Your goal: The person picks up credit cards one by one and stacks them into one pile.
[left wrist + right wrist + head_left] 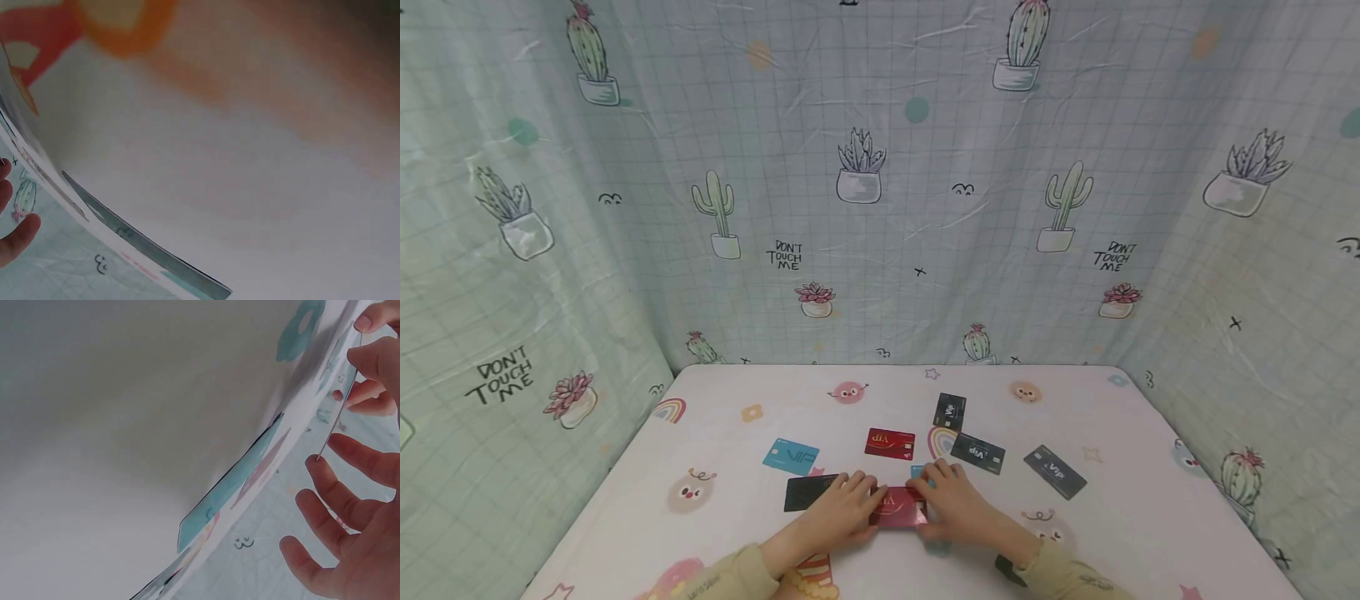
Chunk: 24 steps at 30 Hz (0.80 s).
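Both hands hold a red VIP card (897,512) just above the table in the head view. The left hand (846,506) grips its left end, and the right hand (958,508) its right end. Seen edge-on in the right wrist view, the card spans the gap between the right thumb (378,359) and fingertips. Behind it show some left-hand fingers (372,403). A black card (803,494) is partly hidden by the left hand; a blue card (917,472) peeks out behind the right. Only a few left fingertips (22,237) appear in the left wrist view.
Farther back lie a blue VIP card (791,457), another red card (890,444) and dark Vip cards (977,453), one of them at the right (1055,472). A dark card (1009,571) is partly under the right sleeve. Patterned curtains (917,208) surround the white table (715,442).
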{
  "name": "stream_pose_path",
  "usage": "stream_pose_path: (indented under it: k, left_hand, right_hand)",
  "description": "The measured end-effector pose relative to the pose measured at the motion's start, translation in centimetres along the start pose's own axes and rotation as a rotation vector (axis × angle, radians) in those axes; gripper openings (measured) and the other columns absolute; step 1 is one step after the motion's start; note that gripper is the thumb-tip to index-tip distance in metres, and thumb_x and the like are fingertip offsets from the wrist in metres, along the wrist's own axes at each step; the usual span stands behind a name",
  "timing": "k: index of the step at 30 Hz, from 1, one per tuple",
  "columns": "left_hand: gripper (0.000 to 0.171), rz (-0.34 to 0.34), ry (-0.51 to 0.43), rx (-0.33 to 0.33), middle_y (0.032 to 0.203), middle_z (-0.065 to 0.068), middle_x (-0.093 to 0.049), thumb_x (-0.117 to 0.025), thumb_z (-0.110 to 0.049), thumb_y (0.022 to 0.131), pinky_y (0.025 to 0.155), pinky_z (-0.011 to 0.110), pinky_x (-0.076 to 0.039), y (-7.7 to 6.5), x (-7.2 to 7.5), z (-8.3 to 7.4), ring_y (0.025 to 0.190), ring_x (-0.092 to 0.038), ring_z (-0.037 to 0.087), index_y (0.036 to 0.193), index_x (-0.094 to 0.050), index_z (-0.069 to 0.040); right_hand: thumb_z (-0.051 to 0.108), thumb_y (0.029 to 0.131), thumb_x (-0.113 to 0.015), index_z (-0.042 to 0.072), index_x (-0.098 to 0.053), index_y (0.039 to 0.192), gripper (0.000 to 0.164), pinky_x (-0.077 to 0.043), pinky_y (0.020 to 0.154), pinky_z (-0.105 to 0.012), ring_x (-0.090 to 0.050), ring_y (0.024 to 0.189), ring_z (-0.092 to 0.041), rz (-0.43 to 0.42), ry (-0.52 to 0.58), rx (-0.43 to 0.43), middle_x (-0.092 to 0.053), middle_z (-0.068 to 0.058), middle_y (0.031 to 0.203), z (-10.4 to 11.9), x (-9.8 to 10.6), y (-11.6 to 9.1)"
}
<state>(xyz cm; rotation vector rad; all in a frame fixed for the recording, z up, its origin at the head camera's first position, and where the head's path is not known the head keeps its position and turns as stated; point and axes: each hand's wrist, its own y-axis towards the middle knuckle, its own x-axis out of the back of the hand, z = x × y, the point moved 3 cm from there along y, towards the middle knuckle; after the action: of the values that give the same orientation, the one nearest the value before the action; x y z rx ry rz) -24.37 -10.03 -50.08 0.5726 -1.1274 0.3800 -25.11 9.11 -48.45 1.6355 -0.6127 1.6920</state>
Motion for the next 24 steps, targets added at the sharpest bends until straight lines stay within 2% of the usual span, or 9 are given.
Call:
stream_pose_path:
  k: [8,14,24]
  left_hand:
    - [0.052,-0.006,-0.007,0.038,0.108,-0.001,-0.054,-0.054,-0.048,0.082,0.083,0.035,-0.043,0.2,0.2,-0.7,0.098,-0.046,0.015,0.123,-0.051,-0.016]
    - [0.051,-0.036,0.007,0.021,0.107,0.000,-0.054,-0.053,-0.048,0.083,0.082,0.035,-0.042,0.6,0.3,-0.8,0.096,-0.045,0.016,0.123,-0.051,-0.016]
    - [0.053,-0.037,0.020,-0.017,0.109,0.000,-0.055,-0.051,-0.051,0.083,0.085,0.035,-0.042,1.4,0.7,-1.0,0.098,-0.046,0.016,0.124,-0.051,-0.017]
  right_hand:
    - [0.045,0.068,-0.068,0.021,-0.052,0.120,0.060,-0.038,0.090,-0.046,-0.039,0.098,-0.014,0.019,0.019,-0.010,-0.048,0.004,0.104,-0.4,-0.1,-0.4]
    - [0.044,0.069,-0.067,0.020,-0.051,0.122,0.061,-0.036,0.092,-0.046,-0.039,0.099,-0.014,0.040,0.035,-0.022,-0.048,0.004,0.106,-0.8,0.0,-0.7]
    - [0.044,0.068,-0.068,0.019,-0.050,0.122,0.062,-0.037,0.091,-0.047,-0.039,0.100,-0.016,-0.002,0.028,0.008,-0.047,0.004,0.106,-1.5,0.1,-1.4]
